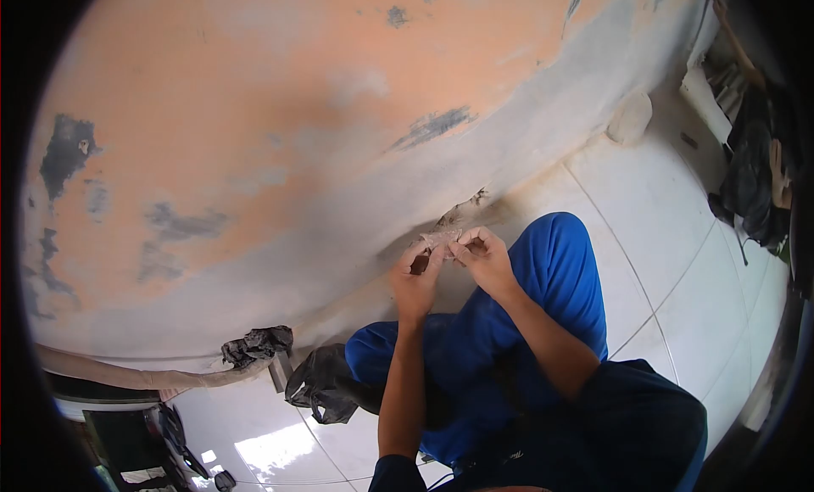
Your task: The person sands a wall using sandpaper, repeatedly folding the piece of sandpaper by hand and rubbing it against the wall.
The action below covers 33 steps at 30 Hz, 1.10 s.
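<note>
A small, wrinkled, pinkish-brown piece of sheet [441, 238] is stretched between my hands, close to the foot of the wall. My left hand [414, 282] pinches its left part between thumb and fingers. On the other side my right hand [487, 263] grips the sheet the same way, fingertips almost meeting those of the left. Whether it is plastic or paper I cannot tell. Just beyond the hands, a broken, crumbling patch [460, 209] shows at the wall's base.
The peeling orange-and-white wall [280, 85] rises in front. A black plastic bag [326, 388] lies left of my blue-trousered knees, with a crumpled dark bag [256, 346] near it. White floor tiles [644, 237] extend right, toward dark cloth items [750, 182] and a rounded pale lump [630, 119].
</note>
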{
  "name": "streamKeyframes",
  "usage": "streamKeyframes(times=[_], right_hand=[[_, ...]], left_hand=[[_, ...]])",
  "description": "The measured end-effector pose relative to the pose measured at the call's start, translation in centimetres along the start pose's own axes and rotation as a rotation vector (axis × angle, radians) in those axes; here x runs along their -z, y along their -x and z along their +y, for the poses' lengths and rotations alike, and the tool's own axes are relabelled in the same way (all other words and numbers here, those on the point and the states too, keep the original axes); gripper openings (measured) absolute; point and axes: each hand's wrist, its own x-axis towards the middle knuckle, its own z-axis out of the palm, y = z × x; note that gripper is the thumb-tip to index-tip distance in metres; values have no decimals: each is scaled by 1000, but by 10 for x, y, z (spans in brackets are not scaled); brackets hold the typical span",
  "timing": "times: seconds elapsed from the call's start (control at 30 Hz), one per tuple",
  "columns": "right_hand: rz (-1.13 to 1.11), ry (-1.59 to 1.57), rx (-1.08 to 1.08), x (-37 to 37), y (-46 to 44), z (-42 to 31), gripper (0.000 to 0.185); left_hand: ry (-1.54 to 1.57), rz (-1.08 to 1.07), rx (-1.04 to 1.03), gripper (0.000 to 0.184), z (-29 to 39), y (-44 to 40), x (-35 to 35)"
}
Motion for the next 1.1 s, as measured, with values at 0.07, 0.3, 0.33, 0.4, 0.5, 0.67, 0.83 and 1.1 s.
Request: streamKeyframes(times=[0.07,0.3,0.33,0.4,0.5,0.67,0.83,1.1], right_hand=[[-10,-9,30,-1,-1,2,11],[19,-10,35,3,-3,4,10],[20,-4,31,3,-3,4,10],[17,12,30,3,-3,1,10],[7,-21,58,0,-2,-4,10],[-8,-74,49,3,-2,-2,11],[4,-99,73,4,-1,7,12],[-26,-134,108,9,-3,11,14]], left_hand=[[35,13,-15,15,0,0,2],[36,-69,-18,17,-11,-2,17],[12,-76,-14,17,-11,-2,17],[-40,-85,-5,16,-8,-2,17],[-131,-82,-38,15,-8,-2,19],[-53,-44,-61,16,-9,1,8],[-115,-127,-49,16,-14,0,14],[-131,-49,-58,19,-23,4,3]])
